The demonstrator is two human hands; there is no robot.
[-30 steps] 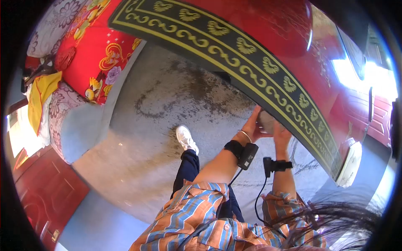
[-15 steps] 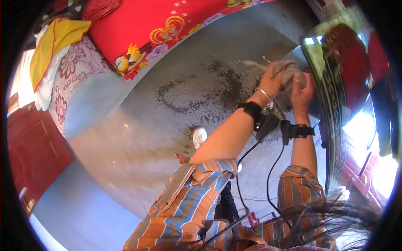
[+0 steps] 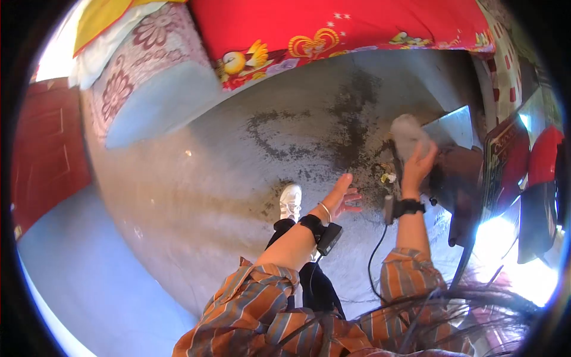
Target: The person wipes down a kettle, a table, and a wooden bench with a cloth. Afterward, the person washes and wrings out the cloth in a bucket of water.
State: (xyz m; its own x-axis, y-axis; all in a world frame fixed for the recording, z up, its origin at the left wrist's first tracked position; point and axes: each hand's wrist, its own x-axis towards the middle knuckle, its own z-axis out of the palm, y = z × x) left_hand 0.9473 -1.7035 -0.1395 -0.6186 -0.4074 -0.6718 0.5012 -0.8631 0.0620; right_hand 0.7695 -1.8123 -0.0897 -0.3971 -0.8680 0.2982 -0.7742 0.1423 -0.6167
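My right hand [image 3: 419, 166] grips a pale grey, bunched-up cloth [image 3: 408, 134], which is blurred by motion. Its fingers curl against the cloth's lower right side. Apart from it, my left hand [image 3: 343, 196] hangs over the floor with its fingers spread and nothing in them. Each wrist wears a black strap with a small box and a cable. Below the cloth, a small pale yellowish scrap [image 3: 388, 178] lies on the floor beside dark damp marks [image 3: 351, 143].
A red flowered bed cover [image 3: 357, 30] runs along the far side. To the left are a patterned drape [image 3: 154, 53] and a reddish-brown door [image 3: 47, 149]. A dark glossy furniture panel [image 3: 505, 154] stands at the right. My white shoe [image 3: 290, 202] is on the grey floor [image 3: 208, 196].
My left hand has let go of the cloth and moved down and left, opening. My right hand keeps the cloth, now lower in view. The camera view has turned.
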